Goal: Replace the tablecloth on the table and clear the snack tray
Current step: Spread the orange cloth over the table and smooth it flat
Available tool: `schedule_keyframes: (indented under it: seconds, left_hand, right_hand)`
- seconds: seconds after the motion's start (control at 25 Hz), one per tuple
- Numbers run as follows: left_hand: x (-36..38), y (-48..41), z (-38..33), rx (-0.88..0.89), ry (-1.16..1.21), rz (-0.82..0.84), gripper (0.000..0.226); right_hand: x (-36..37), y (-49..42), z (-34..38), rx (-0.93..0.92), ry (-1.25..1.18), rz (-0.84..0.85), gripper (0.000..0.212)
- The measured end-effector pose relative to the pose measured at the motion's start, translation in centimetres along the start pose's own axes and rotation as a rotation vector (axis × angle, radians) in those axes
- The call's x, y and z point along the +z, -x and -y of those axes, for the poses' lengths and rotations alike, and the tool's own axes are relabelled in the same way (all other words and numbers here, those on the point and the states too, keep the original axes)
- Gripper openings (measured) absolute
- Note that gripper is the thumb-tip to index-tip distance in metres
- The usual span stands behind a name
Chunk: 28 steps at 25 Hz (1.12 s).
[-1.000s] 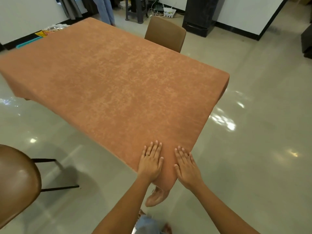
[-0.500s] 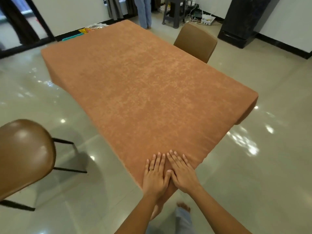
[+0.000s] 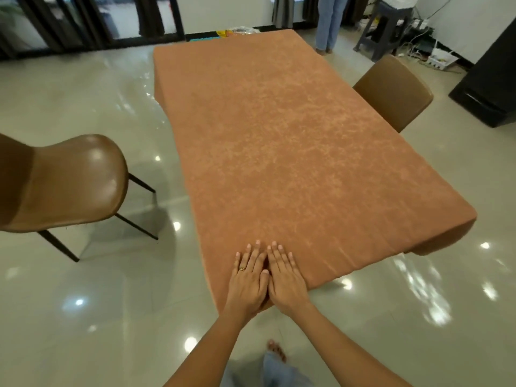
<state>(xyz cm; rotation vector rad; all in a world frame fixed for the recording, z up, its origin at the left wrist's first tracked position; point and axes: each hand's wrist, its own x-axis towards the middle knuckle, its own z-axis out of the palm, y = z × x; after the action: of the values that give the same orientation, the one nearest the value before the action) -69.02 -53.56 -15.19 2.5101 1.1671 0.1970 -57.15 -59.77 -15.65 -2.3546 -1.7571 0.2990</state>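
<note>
Over whole table — smooth mottled-orange tablecloth (image 3: 279, 152)

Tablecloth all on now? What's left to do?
Mostly on: the orange tablecloth covers the whole table top and hangs over its edges. Both hands, left hand and right hand, lie flat on the near corner, pressing it smooth. No snack tray is clearly visible, so that clearing cannot be judged.

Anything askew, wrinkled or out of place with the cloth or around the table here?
Little stands out. The tablecloth lies flat, with faint creases near the front edge where the left hand and right hand press it. Packets lie beyond the far end.
</note>
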Motion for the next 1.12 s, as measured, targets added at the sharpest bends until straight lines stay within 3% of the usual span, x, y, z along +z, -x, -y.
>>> schedule_keyframes:
  seconds: [0.08, 0.2, 0.56, 0.76, 0.88, 1.12]
  left_hand:
    - [0.7, 0.3, -0.1, -0.101, -0.001, -0.027, 0.054]
    - [0.8, 0.7, 0.6, -0.106, -0.069, -0.016, 0.055]
    - [0.5, 0.4, -1.2, -0.205, -0.019, -0.061, 0.061]
    - [2.4, -2.4, -7.9, -0.289, 0.15, -0.133, 0.067]
    - [3.3, -4.1, -8.8, -0.296, 0.133, -0.144, 0.064]
    - [4.7, -3.9, -8.3, -0.318, -0.009, -0.2, 0.056]
  right_hand:
    - [0.1, -0.8, -0.1, -0.05, 0.001, 0.023, 0.058]
    - [-0.1, -0.7, -2.7, -0.104, 0.056, 0.029, 0.06]
    - [-3.9, 0.5, -14.7, 0.123, 0.023, -0.048, 0.071]
    - [-2.0, -0.7, -8.7, -0.105, 0.014, -0.026, 0.061]
    - [-1.0, -1.7, -8.3, -0.147, 0.043, -0.019, 0.062]
    - [-4.9, -3.3, -19.8, -0.045, 0.052, -0.049, 0.059]
